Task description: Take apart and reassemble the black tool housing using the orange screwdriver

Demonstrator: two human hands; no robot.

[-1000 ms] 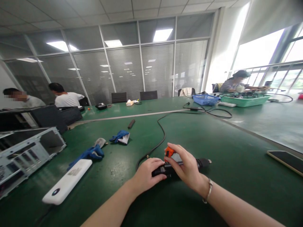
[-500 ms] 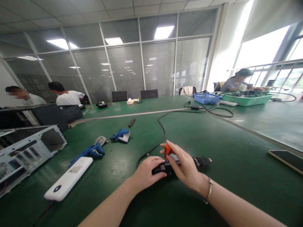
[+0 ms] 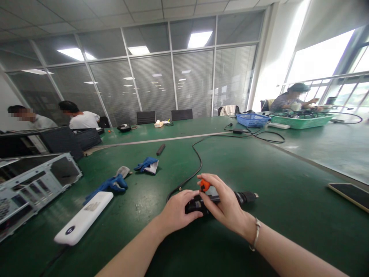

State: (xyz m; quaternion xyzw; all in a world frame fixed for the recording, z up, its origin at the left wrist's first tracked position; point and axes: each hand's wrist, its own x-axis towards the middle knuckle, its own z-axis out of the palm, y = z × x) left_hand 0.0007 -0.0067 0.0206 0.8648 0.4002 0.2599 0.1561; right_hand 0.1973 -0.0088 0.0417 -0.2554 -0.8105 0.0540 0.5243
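Note:
A long black device [image 3: 215, 199], which looks like a corded power tool, lies on the green table in front of me. A ribbed collar and a small metallic tip show at its right end. Wrapped round its left end, my left hand [image 3: 180, 207] holds it with the thumb on the near side. Above its middle, my right hand [image 3: 223, 200] pinches a small orange-and-black-handled screwdriver [image 3: 204, 185], its lower end pointing down at the device. Fingers hide where the screwdriver's tip meets the casing.
Left are a white power bank [image 3: 86, 215], blue work gloves [image 3: 113, 184] and an open metal computer case [image 3: 37, 188]. A black cable [image 3: 198, 156] crosses the table. A phone [image 3: 350, 196] lies right. Blue [image 3: 252, 120] and green [image 3: 301, 122] baskets stand farther back. Several people sit around.
The orange handle has turned a little between my right fingers and tilted. My left hand stays on the black device, which has barely moved.

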